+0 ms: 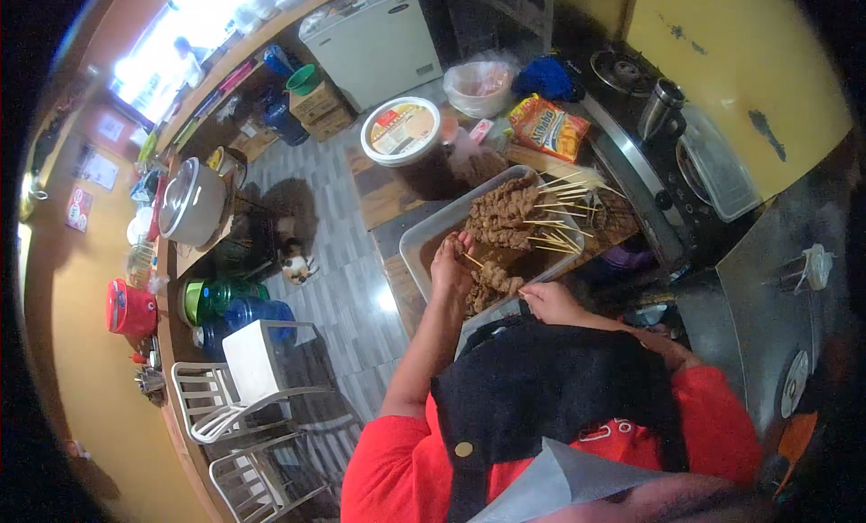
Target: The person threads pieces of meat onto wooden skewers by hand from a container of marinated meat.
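Over a rectangular plastic tub (417, 252), my right hand (554, 305) grips one end of a meat skewer (499, 280), fingers closed. Chunks of brown marinated meat are threaded along it, and its bare tip points at my left hand (447, 268). Pinched in the left fingers is a piece of meat (461, 242), close to that tip. Loose meat lies in the tub below the skewer. A pile of finished meat skewers (502, 214) rests across the tub's far side, with bare stick ends (561, 237) pointing right.
Beyond the tub stand a large lidded bucket (402, 135), an orange food packet (548, 128) and a bowl in clear plastic (480, 85). A gas stove (663, 212) with a metal tumbler (662, 108) borders the right. White chairs (244, 379) and a cat (296, 263) are on the left-hand floor.
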Demonstrator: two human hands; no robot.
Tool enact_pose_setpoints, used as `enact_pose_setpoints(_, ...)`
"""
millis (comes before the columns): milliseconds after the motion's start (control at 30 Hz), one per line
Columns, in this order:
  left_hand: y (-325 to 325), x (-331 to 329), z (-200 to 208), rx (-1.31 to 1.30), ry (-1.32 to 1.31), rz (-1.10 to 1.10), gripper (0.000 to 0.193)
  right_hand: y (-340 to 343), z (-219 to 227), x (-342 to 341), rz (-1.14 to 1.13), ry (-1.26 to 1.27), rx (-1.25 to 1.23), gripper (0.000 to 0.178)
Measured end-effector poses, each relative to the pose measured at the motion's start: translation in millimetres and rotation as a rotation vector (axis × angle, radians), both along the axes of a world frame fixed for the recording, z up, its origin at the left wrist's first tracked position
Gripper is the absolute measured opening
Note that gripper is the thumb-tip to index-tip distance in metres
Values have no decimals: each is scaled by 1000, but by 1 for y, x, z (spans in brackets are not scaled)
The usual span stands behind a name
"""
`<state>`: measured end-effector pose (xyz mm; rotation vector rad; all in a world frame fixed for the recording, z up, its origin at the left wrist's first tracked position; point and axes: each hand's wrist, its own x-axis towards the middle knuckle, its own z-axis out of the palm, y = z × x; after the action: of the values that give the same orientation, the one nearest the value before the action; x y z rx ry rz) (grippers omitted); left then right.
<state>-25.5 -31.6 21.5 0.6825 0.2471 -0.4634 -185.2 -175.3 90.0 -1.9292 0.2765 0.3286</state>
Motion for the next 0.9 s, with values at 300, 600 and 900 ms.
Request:
enact_pose_setpoints(300, -6, -3, 17, 117, 75, 3, 22, -1, -30, -1, -62, -25, 227, 24)
enact_pose_setpoints(600, -7, -6, 18, 180, -20, 7, 21, 0, -15, 3, -45, -52, 192, 24)
enact_pose_setpoints(900, -14, -23, 48, 139, -35, -46, 19, 1, -35, 4, -51, -124, 203, 22)
